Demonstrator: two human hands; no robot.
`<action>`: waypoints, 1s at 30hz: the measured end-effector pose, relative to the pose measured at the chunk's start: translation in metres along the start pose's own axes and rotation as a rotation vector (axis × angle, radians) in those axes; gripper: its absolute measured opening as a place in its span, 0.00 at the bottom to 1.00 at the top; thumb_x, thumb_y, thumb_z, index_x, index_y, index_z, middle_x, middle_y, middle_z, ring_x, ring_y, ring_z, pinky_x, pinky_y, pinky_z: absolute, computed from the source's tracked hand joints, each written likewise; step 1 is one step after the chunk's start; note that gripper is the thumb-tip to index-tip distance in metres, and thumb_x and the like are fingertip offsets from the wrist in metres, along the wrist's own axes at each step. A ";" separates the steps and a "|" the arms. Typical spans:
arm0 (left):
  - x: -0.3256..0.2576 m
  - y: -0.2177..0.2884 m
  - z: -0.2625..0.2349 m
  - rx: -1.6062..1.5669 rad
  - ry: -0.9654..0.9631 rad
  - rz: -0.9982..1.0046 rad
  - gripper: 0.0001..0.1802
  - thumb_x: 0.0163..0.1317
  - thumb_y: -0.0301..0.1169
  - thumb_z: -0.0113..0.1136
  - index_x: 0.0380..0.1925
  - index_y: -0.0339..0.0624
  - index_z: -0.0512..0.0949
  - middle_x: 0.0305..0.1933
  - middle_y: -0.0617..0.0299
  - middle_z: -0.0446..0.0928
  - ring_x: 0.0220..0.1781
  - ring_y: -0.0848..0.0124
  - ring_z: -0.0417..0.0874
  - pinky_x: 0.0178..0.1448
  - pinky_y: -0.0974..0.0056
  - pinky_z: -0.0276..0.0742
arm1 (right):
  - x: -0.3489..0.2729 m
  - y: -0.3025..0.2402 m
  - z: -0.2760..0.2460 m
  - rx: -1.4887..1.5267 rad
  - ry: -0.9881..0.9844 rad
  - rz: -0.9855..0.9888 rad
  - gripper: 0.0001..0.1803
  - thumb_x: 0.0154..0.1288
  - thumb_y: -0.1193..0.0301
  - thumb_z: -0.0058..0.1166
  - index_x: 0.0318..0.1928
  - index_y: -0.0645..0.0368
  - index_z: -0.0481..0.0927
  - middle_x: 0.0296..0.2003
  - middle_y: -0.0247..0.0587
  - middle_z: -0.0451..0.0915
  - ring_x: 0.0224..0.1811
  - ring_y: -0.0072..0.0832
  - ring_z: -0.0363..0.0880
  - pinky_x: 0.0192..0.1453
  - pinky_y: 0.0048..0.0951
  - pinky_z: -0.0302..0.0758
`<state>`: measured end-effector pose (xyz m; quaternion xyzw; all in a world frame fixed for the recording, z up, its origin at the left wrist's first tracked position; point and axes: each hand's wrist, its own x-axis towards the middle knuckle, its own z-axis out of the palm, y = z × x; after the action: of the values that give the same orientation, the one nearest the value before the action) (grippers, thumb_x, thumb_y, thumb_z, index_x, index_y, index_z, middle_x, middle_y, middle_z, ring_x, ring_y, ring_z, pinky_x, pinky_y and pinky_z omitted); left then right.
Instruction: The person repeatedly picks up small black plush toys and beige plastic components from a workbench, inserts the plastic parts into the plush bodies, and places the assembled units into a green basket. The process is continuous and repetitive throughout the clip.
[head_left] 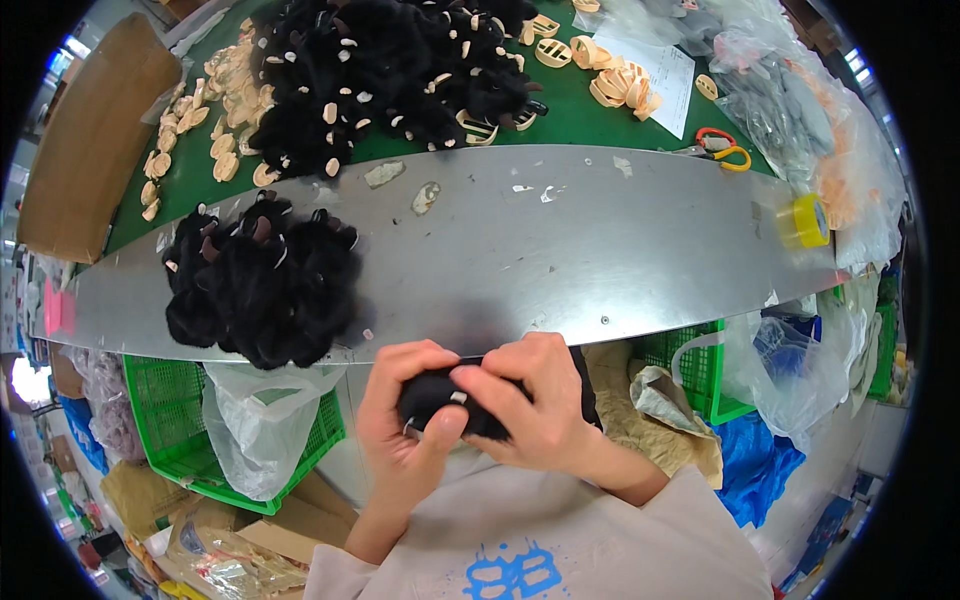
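Note:
In front of my body, at the near edge of the metal table [480, 250], both hands hold a black furry plush piece [428, 392] with a small white patch on it. My left hand [400, 415] wraps its left side, the thumb pressed on the fur. My right hand [535, 400] grips it from the right with bent fingers; part of the piece is hidden under them. To the left on the table sits a heap of similar black plush pieces [265, 285] with brown horn-like bits and white edges.
A larger pile of black plush [370, 70] and loose cream plastic pieces [620, 85] cover the green surface beyond. Scissors [725, 148] and yellow tape [805, 220] lie at the right. Green baskets [165, 420] stand below the table, one with a white plastic bag [260, 430].

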<state>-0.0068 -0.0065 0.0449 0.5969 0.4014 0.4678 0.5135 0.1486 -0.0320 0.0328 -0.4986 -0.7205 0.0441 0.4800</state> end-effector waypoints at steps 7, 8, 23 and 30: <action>-0.003 0.000 0.016 0.137 0.134 0.085 0.14 0.65 0.33 0.60 0.44 0.34 0.77 0.44 0.54 0.76 0.44 0.67 0.76 0.50 0.65 0.73 | -0.003 -0.002 0.004 0.148 -0.005 0.122 0.32 0.36 0.70 0.74 0.48 0.59 0.81 0.41 0.40 0.76 0.38 0.36 0.75 0.40 0.37 0.69; -0.003 -0.002 0.017 0.136 0.141 0.101 0.13 0.65 0.32 0.59 0.44 0.34 0.76 0.44 0.54 0.76 0.44 0.67 0.76 0.50 0.65 0.73 | -0.004 -0.002 0.004 0.155 -0.013 0.129 0.32 0.36 0.70 0.74 0.49 0.59 0.81 0.41 0.40 0.76 0.38 0.36 0.76 0.40 0.37 0.70; 0.004 -0.023 0.009 -0.263 -0.038 -0.302 0.21 0.56 0.22 0.66 0.50 0.32 0.75 0.50 0.60 0.75 0.51 0.75 0.76 0.58 0.71 0.71 | -0.002 0.035 -0.012 0.365 -0.236 0.335 0.30 0.50 0.70 0.65 0.57 0.65 0.76 0.46 0.51 0.79 0.45 0.46 0.80 0.49 0.39 0.77; 0.026 -0.035 0.012 -0.112 0.098 -0.203 0.17 0.54 0.22 0.66 0.45 0.33 0.77 0.47 0.62 0.77 0.47 0.77 0.77 0.54 0.72 0.72 | 0.050 0.142 -0.046 -0.072 -0.167 0.276 0.23 0.57 0.65 0.62 0.53 0.58 0.78 0.54 0.52 0.75 0.60 0.49 0.72 0.62 0.45 0.71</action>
<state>0.0108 0.0206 0.0135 0.4999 0.4576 0.4638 0.5707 0.2767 0.0576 0.0129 -0.6044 -0.6836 0.1251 0.3894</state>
